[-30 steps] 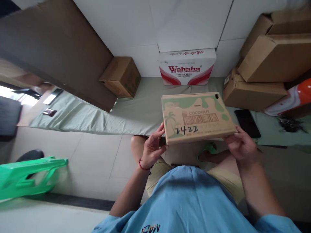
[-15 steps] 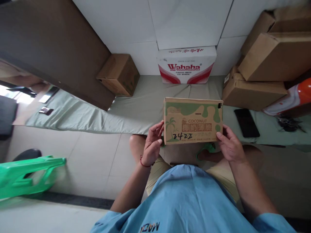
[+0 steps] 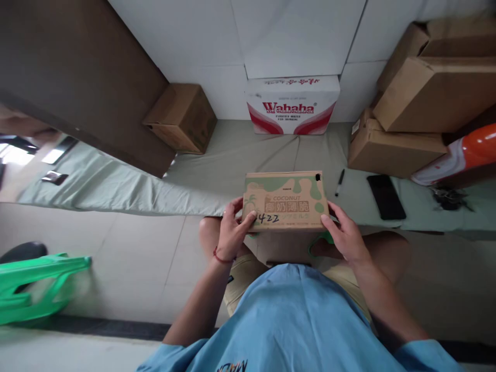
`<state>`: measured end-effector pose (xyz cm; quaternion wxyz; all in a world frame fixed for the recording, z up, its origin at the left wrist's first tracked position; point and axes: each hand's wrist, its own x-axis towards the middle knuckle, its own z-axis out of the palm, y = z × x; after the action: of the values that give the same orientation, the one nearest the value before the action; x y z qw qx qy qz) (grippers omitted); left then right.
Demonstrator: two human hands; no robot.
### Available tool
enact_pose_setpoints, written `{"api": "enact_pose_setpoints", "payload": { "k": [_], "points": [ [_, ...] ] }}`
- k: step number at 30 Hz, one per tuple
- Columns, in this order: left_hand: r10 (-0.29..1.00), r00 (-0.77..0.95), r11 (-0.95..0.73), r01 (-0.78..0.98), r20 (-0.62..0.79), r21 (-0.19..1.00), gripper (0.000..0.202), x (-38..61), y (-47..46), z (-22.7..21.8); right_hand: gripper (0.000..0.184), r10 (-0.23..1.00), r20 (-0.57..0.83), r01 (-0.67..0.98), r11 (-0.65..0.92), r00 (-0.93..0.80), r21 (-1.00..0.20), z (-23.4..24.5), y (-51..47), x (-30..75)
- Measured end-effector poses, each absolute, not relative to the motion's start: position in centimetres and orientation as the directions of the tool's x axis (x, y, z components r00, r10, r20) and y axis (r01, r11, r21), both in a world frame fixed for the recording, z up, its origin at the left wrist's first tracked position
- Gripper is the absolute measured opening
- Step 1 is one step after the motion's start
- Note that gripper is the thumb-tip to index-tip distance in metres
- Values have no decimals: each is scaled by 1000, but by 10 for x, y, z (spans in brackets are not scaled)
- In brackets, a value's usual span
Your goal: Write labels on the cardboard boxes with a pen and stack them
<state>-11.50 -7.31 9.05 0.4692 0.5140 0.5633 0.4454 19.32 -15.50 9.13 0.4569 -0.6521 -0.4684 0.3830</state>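
I hold a flat cardboard box (image 3: 285,200) printed in green with "COCONUT" and a handwritten number, above my knees. My left hand (image 3: 231,232) grips its left near corner, thumb over the first digit. My right hand (image 3: 345,235) grips the right near corner, fingers curled under the edge. The box hangs over the front edge of a pale green sheet (image 3: 232,170) spread on a low platform.
A white and red Wahaha carton (image 3: 292,106) stands against the tiled wall behind. A small brown box (image 3: 180,118) lies at left, stacked brown cartons (image 3: 411,113) at right. A black pen (image 3: 340,182), a black phone (image 3: 386,196) and keys (image 3: 449,198) lie on the sheet. A green plastic stool (image 3: 34,284) at far left.
The box has come toward me and lower, and turned straight. Both hands slid to its near corners. The pen, hidden behind the box before, now shows.
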Motion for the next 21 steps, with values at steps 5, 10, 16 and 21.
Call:
{"api": "enact_pose_setpoints", "payload": {
  "k": [5,10,16,21],
  "points": [
    [945,96,-320,470,313,822,39,-94,-54,126,45,945,-59,365,-181,322,-913,80,-145,223],
    [758,588,-574,395,283,717,31,-43,-32,145,47,947,51,814,-244,316,-527,66,-96,282],
    [694,700,-632,479,170,609,48,-2,-16,127,74,944,-237,970,-243,228,-34,62,-48,310],
    [704,678,-644,482,212,595,47,2,-16,124,60,949,-283,990,-141,142,24,69,-29,313]
  ]
}}
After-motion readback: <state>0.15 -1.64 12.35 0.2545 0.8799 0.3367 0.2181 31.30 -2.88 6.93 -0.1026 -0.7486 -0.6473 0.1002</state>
